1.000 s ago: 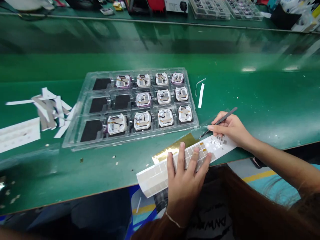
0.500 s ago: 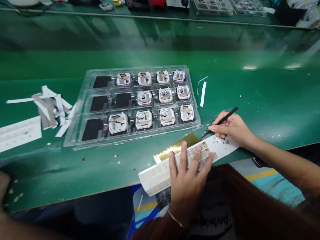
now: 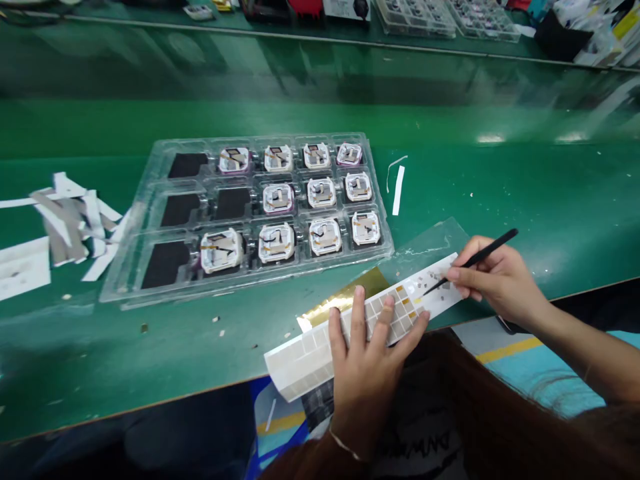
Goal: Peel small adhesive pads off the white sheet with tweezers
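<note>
Held pen-like in my right hand (image 3: 493, 277) are slim black tweezers (image 3: 480, 259), their tip close to the right part of a white sticker sheet (image 3: 280, 350). Rows of grey squares cover much of this sheet. A few squares near its right part are gold-brown, and several small dark bits (image 3: 440, 283) lie on the bare white end. My left hand (image 3: 373, 360) lies on the sheet with its fingers spread, covering some of the squares. Partly under the sheet's far edge is a shiny gold film (image 3: 345, 293). Whether the tweezers pinch anything is too small to tell.
Beyond my hands sits a clear plastic tray (image 3: 240, 283) with several white watch-like housings (image 3: 277, 242) and some black-padded slots. Paper strips (image 3: 65, 220) are heaped at left. A clear film (image 3: 433, 237) lies by my right hand. Boxes of parts (image 3: 415, 17) stand on the back shelf.
My right hand has moved right and nearer to me, taking the tweezers' tip from beside the gold film to over the sticker sheet. My left hand stays spread on the sheet. The view has shifted slightly.
</note>
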Available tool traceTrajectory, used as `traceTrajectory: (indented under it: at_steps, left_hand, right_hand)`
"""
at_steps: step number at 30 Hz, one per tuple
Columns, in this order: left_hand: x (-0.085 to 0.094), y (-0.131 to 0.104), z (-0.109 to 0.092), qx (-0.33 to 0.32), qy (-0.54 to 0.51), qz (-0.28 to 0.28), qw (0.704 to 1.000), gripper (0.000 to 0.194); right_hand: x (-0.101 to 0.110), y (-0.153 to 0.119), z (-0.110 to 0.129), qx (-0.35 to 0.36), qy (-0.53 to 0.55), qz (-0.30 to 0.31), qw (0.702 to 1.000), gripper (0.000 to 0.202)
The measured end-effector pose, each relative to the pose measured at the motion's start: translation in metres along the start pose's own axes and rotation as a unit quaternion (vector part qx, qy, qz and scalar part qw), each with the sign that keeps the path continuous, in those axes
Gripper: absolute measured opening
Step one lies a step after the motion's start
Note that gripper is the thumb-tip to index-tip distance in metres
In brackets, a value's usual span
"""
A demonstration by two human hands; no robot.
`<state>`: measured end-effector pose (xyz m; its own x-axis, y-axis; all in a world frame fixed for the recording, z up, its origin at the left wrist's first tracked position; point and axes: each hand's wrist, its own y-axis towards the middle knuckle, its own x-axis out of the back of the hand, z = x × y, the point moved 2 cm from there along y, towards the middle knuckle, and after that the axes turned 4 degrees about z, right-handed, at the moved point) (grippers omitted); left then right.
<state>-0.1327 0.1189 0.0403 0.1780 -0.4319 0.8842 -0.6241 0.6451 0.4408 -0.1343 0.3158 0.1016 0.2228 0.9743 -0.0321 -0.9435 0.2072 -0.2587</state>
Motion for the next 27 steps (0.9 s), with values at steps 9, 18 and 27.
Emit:
traceTrajectory:
  at_steps: [9, 18, 27]
  left_hand:
    - [0.004, 0.001, 0.0, -0.01, 0.019, 0.022, 1.0, 0.048]
    - [0.011, 0.002, 0.001, -0.028, 0.035, 0.068, 0.997, 0.047]
    - [0.011, 0.003, 0.001, -0.02, 0.022, 0.06, 0.998, 0.041]
  right_hand:
    - [0.004, -0.014, -0.031, 0.004, 0.002, -0.019, 1.0, 0.024]
    - [0.002, -0.012, -0.026, 0.0, 0.001, -0.004, 1.0, 0.024]
    - [0.0, -0.011, -0.024, 0.006, 0.022, 0.004, 1.0, 0.021]
